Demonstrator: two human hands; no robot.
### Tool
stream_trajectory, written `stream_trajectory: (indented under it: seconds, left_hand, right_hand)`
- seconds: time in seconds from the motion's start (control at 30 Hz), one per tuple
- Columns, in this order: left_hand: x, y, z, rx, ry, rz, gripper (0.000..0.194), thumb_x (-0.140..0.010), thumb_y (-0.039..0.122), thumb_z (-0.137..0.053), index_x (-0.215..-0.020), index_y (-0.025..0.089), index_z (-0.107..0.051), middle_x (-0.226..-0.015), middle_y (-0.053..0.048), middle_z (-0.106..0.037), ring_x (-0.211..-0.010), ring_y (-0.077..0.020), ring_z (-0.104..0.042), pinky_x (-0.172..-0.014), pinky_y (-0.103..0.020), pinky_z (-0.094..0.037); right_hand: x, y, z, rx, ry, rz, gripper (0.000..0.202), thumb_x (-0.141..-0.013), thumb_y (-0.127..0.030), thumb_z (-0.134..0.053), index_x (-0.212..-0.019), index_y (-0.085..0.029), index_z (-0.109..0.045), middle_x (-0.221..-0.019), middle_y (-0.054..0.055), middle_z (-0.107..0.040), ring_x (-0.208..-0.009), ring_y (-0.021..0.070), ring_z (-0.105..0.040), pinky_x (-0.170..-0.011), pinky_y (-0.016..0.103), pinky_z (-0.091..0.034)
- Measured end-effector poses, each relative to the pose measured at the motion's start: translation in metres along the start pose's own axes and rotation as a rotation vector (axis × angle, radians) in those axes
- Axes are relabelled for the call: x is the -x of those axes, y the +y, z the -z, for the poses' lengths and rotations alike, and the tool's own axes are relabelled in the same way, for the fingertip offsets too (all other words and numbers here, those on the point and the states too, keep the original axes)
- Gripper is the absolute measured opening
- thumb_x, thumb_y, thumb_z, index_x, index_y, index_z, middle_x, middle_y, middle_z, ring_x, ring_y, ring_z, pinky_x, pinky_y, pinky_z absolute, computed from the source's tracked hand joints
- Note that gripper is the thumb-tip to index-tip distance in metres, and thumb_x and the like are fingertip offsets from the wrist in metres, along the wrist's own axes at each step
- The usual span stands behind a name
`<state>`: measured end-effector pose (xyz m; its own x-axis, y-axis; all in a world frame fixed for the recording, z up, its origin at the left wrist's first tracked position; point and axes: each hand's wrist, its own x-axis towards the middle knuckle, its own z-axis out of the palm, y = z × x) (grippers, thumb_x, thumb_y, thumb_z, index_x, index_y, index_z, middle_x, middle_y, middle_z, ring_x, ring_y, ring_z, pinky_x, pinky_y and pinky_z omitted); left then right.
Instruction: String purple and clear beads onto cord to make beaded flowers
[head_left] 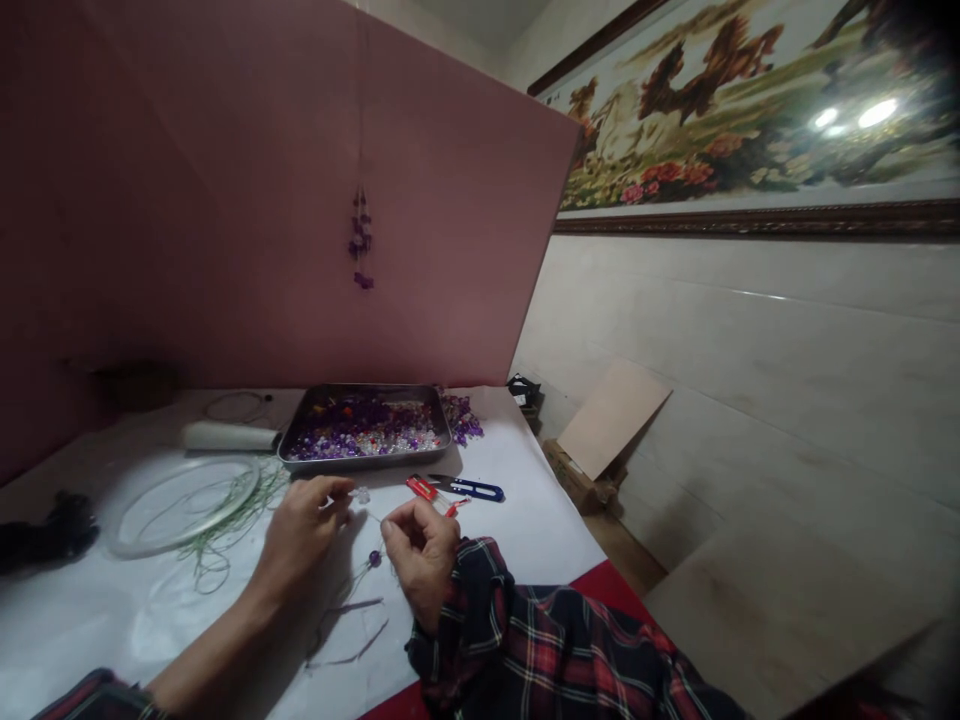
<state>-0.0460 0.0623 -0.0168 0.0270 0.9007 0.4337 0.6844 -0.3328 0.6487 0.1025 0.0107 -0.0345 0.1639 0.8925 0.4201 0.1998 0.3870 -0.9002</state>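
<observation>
My left hand [309,518] is closed in a pinch, with a small clear bead [363,495] at its fingertips. A thin thread [373,514] runs from this bead toward my right hand [422,550], whose thumb and forefinger are pressed together on it. Below the two hands hangs or lies a round purple bead [375,559] on a strand; which of the two I cannot tell. Just beyond my right hand are a red-handled tool [421,487] and blue thread snips [480,489].
A metal tray [360,463] of purple, clear and orange beads stands at the back, beaded strands [463,418] beside it. Leftward lie a white ring [124,545], green cord [217,540] and a pale cone [229,437]. A purple bead string [361,240] hangs before the pink board [225,200].
</observation>
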Motion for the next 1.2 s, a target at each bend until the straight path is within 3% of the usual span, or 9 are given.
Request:
stream_trajectory:
  seconds: [0.2, 0.3, 0.37, 0.43, 0.53, 0.6, 0.73, 1.2]
  left_hand:
    - [-0.01, -0.001, -0.016, -0.059, -0.033, -0.038, 0.014, -0.07, 0.028, -0.059, -0.074, 0.021, -0.07, -0.073, -0.009, -0.065, -0.078, -0.0294, -0.057, -0.073, -0.041, -0.044]
    - [-0.011, -0.001, -0.016, -0.005, -0.037, -0.034, 0.013, -0.07, 0.028, -0.059, -0.068, 0.02, -0.069, -0.075, -0.009, -0.065, -0.08, -0.0288, -0.058, -0.074, -0.041, -0.045]
    - [-0.009, 0.001, -0.013, 0.054, -0.035, -0.02, 0.017, -0.073, 0.032, -0.058, -0.076, 0.019, -0.07, -0.081, -0.009, -0.068, -0.081, -0.0263, -0.061, -0.073, -0.038, -0.047]
    - [-0.004, 0.006, -0.009, 0.187, -0.065, 0.048, 0.027, -0.076, 0.038, -0.058, -0.09, 0.019, -0.07, -0.085, -0.007, -0.072, -0.075, -0.0217, -0.064, -0.066, -0.034, -0.05]
    - [0.007, 0.017, -0.002, 0.766, -0.168, 0.457, 0.037, -0.06, 0.038, -0.077, -0.091, 0.017, -0.072, -0.081, -0.006, -0.075, -0.062, -0.0176, -0.064, -0.056, -0.029, -0.05]
    - [0.013, 0.026, 0.003, 1.013, -0.112, 0.603, 0.036, -0.054, 0.03, -0.082, -0.087, 0.017, -0.073, -0.075, -0.006, -0.075, -0.062, -0.0153, -0.065, -0.058, -0.026, -0.052]
    - [0.019, 0.035, 0.009, 1.197, -0.113, 0.642, 0.03, -0.049, 0.014, -0.084, -0.077, 0.014, -0.071, -0.078, -0.007, -0.075, -0.059, -0.0105, -0.063, -0.054, -0.019, -0.051]
    - [0.024, 0.03, 0.002, 1.409, -0.31, 0.731, 0.021, -0.066, 0.008, -0.074, -0.086, 0.013, -0.072, -0.072, -0.007, -0.071, -0.054, -0.0089, -0.06, -0.052, -0.018, -0.051]
  right_hand:
    - [-0.002, 0.004, -0.002, -0.02, 0.05, -0.009, 0.016, -0.076, -0.027, -0.058, -0.064, -0.017, -0.059, -0.047, -0.004, -0.05, -0.042, 0.0094, -0.043, -0.043, 0.021, -0.029]
    - [-0.002, 0.003, -0.002, -0.025, 0.067, -0.027, 0.016, -0.075, -0.028, -0.059, -0.063, -0.018, -0.058, -0.046, -0.004, -0.048, -0.042, 0.0095, -0.042, -0.043, 0.021, -0.03]
    - [-0.003, 0.001, 0.0, -0.039, 0.075, -0.029, 0.018, -0.076, -0.03, -0.059, -0.063, -0.018, -0.057, -0.048, -0.004, -0.047, -0.043, 0.0096, -0.041, -0.043, 0.021, -0.03]
    - [-0.003, -0.002, 0.002, -0.054, 0.067, -0.027, 0.02, -0.078, -0.033, -0.057, -0.065, -0.018, -0.057, -0.049, -0.004, -0.046, -0.045, 0.0096, -0.041, -0.044, 0.021, -0.029]
    - [-0.001, -0.005, 0.004, -0.048, 0.101, 0.002, 0.024, -0.083, -0.037, -0.054, -0.067, -0.018, -0.056, -0.051, -0.004, -0.045, -0.046, 0.0098, -0.04, -0.045, 0.022, -0.029]
    - [0.001, -0.007, 0.004, -0.023, 0.127, 0.027, 0.026, -0.085, -0.038, -0.053, -0.068, -0.018, -0.056, -0.052, -0.004, -0.046, -0.048, 0.0102, -0.041, -0.047, 0.023, -0.029]
    - [0.007, -0.011, 0.006, 0.031, 0.099, 0.039, 0.026, -0.086, -0.037, -0.052, -0.069, -0.019, -0.056, -0.052, -0.004, -0.045, -0.047, 0.0104, -0.041, -0.046, 0.023, -0.027]
    - [0.009, -0.018, 0.011, 0.132, 0.082, 0.054, 0.023, -0.085, -0.033, -0.053, -0.067, -0.018, -0.057, -0.051, -0.004, -0.048, -0.044, 0.0087, -0.04, -0.044, 0.022, -0.028]
